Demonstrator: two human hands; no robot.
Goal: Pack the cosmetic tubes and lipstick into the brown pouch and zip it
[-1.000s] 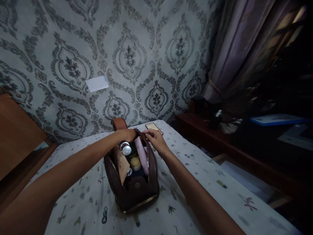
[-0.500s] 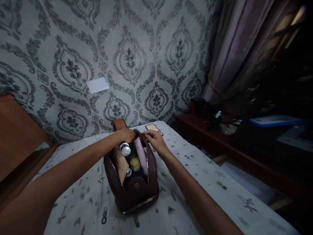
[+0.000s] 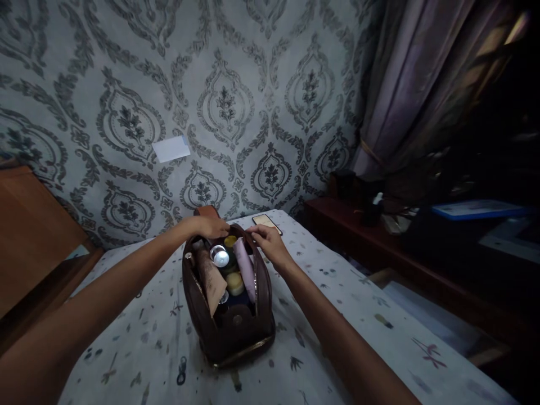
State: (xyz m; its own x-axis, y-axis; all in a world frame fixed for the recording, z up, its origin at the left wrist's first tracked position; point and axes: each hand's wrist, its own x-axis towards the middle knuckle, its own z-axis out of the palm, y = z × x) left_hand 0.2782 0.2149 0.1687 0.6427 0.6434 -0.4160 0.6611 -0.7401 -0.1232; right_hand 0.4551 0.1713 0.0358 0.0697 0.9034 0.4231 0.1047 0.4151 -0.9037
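A brown toiletry bag [image 3: 236,340] stands unzipped on the bed. My right hand [image 3: 269,241] pinches its far right edge between thumb and fingers. At the far end of the opening is my left hand [image 3: 212,227], palm down with its fingers bent together. What those fingers hold, if anything, is hidden. Inside the bag lie a silver-capped container [image 3: 220,256], a pale tube [image 3: 245,264], a small jar with a yellowish lid [image 3: 234,283], a flat tan packet [image 3: 215,286] and a yellow round item [image 3: 230,241].
The bed has a white patterned sheet [image 3: 333,315]. A phone [image 3: 266,224] lies beyond my right hand. To the right runs a dark red wooden ledge [image 3: 337,228] with various items. A wooden panel [image 3: 34,236] stands at the left, and a patterned wall [image 3: 270,129] rises behind.
My left hand has lifted from inside the bag to its far rim, uncovering the yellow item and the left edge. My right hand keeps its hold on the bag's edge.
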